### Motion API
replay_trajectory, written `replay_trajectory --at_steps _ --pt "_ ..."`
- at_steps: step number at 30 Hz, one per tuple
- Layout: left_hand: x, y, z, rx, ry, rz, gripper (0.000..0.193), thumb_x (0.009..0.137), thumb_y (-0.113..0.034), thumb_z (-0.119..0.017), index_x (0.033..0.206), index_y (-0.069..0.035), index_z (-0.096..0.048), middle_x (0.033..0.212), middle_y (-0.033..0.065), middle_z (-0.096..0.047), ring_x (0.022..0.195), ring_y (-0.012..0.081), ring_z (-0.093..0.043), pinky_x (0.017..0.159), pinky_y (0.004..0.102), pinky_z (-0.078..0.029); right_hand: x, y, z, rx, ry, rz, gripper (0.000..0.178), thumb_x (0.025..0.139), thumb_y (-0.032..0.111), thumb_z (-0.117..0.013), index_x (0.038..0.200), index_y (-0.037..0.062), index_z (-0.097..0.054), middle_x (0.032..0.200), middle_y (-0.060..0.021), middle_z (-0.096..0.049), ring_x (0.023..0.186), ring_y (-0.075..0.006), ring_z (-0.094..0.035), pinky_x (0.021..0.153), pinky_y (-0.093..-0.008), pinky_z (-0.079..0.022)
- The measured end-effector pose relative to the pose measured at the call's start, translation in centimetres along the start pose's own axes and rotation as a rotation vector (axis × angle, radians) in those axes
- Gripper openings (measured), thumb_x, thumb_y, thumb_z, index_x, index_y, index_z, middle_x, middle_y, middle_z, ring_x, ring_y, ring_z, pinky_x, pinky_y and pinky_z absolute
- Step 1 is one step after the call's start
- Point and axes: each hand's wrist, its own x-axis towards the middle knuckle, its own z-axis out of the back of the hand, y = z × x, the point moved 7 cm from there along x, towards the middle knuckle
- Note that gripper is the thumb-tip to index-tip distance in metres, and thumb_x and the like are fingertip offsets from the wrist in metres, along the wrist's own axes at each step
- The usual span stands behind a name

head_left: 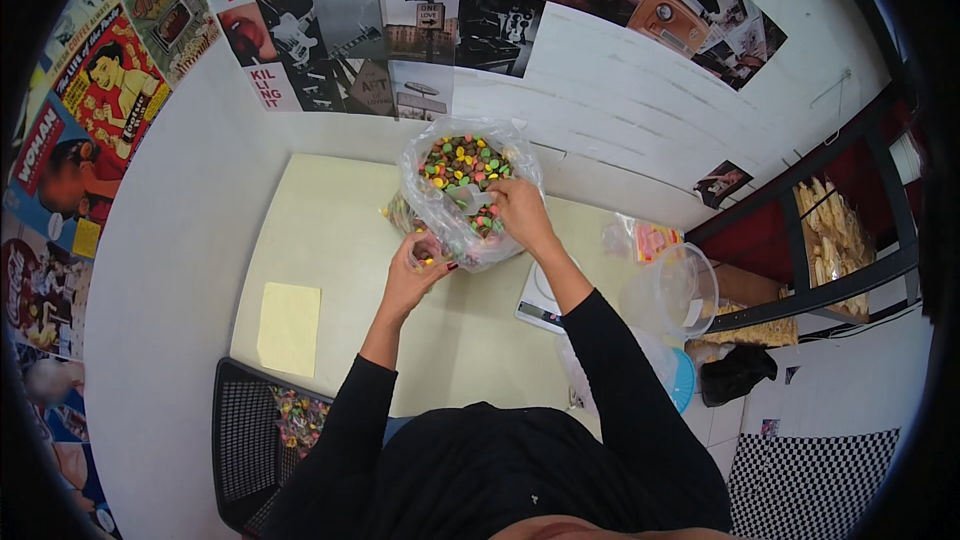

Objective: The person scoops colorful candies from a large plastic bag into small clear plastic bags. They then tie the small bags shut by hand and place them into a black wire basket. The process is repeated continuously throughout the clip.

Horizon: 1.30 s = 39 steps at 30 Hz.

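Observation:
A large clear plastic bag (527,155) stands with its mouth wide, full of small round candies (465,158) in brown, yellow, green, orange and pink. Inside its mouth, my right hand (523,215) grips a small translucent scoop (470,201) that rests among the candies. At the bag's near left side, my left hand (408,280) is closed around a small clear plastic packet (424,249) with a few candies in it; whether it is a bag or a cup is hard to make out. Behind it, more candies in clear plastic (398,210) lean against the large bag.
A white digital scale (540,298) sits by my right forearm. Farther right are a clear plastic tub (690,290), a blue lid (684,380) and a metal shelf rack (800,290). A yellow paper sheet (289,329) lies on the left of the table; a black mesh chair (245,430) holds candy packets (298,418).

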Motion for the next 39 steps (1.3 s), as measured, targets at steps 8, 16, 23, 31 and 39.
replay_trajectory --at_steps 8,16,23,31,39 --pt "0.1 -0.7 0.5 0.096 -0.036 -0.046 0.049 0.07 -0.015 -0.085 0.107 -0.001 -0.056 0.092 0.0033 -0.058 0.087 0.0134 -0.054 0.082 0.0285 -0.046 -0.5 -2.8 -1.5 0.175 -0.021 -0.292 0.02 0.087 0.01 -0.057 0.095 -0.0019 -0.07 0.077 -0.0184 -0.07 0.071 -0.0276 -0.07 0.071 -0.0376 -0.052" --pt "1.2 -3.7 0.6 0.174 -0.032 -0.145 0.049 0.066 -0.012 -0.087 0.103 -0.002 -0.055 0.087 0.0029 -0.058 0.082 0.012 -0.054 0.075 0.0279 -0.047 0.1 -5.8 -0.6 0.53 -0.021 -0.426 0.02 0.088 0.011 -0.06 0.1 -0.001 -0.07 0.079 -0.0102 -0.072 0.067 -0.0139 -0.067 0.062 -0.0274 -0.051" --pt "4.1 -8.3 -0.5 0.298 -0.102 -0.266 0.042 0.067 -0.011 -0.084 0.099 -0.003 -0.059 0.084 0.0018 -0.059 0.078 0.0108 -0.054 0.071 0.0274 -0.048 0.8 -3.2 6.3 0.589 -0.048 -0.307 0.02 0.089 0.014 -0.059 0.099 0.0007 -0.07 0.079 -0.0058 -0.071 0.065 -0.0084 -0.059 0.059 -0.0241 -0.047" --pt "7.9 -10.7 -2.2 0.442 -0.189 -0.269 0.05 0.063 -0.022 -0.086 0.102 -0.003 -0.062 0.085 0.0118 -0.067 0.077 0.0224 -0.063 0.069 0.0342 -0.049 1.5 6.2 15.2 0.337 -0.068 -0.058 0.02 0.09 0.013 -0.057 0.098 -0.0006 -0.069 0.078 -0.0092 -0.07 0.067 -0.0139 -0.062 0.062 -0.0268 -0.047" --pt "9.1 -10.9 -4.2 0.371 -0.136 -0.205 0.045 0.069 -0.013 -0.082 0.106 0.0 -0.06 0.095 0.0097 -0.067 0.088 0.0171 -0.062 0.079 0.0313 -0.048 -1.5 17.2 16.3 -0.179 -0.105 0.588 0.017 0.082 -0.002 -0.054 0.093 -0.0018 -0.067 0.086 -0.015 -0.065 0.086 -0.0324 -0.059 0.078 -0.0387 -0.049"
